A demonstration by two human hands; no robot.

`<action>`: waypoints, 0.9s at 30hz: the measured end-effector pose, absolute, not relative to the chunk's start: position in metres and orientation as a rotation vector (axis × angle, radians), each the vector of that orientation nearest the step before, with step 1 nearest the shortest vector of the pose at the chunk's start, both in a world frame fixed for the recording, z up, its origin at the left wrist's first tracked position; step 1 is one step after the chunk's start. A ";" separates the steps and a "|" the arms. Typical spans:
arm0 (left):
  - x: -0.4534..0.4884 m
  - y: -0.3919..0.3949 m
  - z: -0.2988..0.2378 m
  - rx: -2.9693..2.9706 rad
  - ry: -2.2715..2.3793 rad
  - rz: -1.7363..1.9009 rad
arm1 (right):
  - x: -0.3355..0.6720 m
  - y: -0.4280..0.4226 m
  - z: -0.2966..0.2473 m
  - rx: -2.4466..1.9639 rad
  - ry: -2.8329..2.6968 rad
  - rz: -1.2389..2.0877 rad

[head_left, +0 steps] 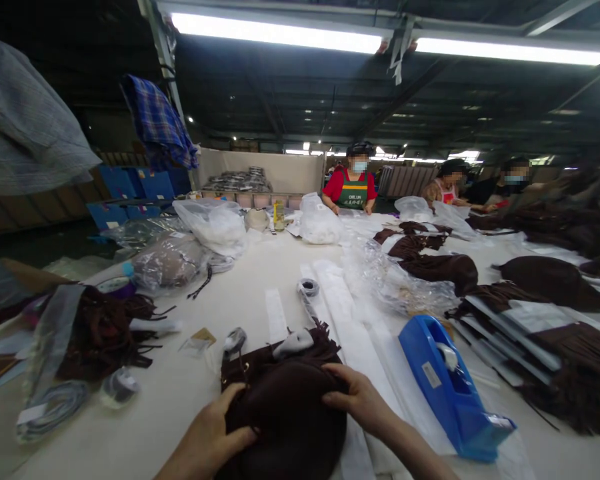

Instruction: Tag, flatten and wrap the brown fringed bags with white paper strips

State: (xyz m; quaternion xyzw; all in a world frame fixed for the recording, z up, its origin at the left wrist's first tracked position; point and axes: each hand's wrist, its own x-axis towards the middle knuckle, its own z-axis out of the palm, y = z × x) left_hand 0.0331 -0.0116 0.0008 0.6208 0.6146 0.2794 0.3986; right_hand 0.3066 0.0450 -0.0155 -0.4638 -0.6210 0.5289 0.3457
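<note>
A dark brown bag (290,413) with fringe and small metal eyelets lies on the pale table right in front of me. My left hand (213,427) grips its left side, the thumb on top and the other fingers partly hidden. On the upper right edge, my right hand (353,397) pinches the brown material between thumb and fingers. White stuffing or wrap (294,343) shows at the bag's far edge. Just beyond lies a coiled grey strap (309,288), and a small wrapped roll (235,341) sits at the bag's upper left.
A blue tape dispenser (450,387) stands to the right, before stacked brown fringed pieces (540,347). At left are another fringed bag (97,333) and a coiled strap in plastic (55,407). Clear plastic bags (170,260) lie farther back. Co-workers (353,187) work across the table.
</note>
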 end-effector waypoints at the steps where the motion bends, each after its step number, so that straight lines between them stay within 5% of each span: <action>1: 0.029 -0.010 0.002 1.544 1.519 0.735 | 0.310 0.042 -0.017 -1.234 -1.634 1.346; 9: 0.024 0.021 0.041 1.360 1.341 0.882 | 0.306 0.034 0.020 -1.282 -1.928 0.836; 15: 0.042 0.022 0.072 1.347 1.084 0.950 | 0.268 0.044 0.051 -1.188 -2.227 0.862; 21: 0.012 -0.012 0.057 1.743 1.510 0.388 | 0.269 0.043 0.039 -1.116 -2.201 0.917; 27: 0.002 -0.032 0.066 1.935 1.927 0.720 | 0.267 0.040 0.040 -1.061 -2.182 0.908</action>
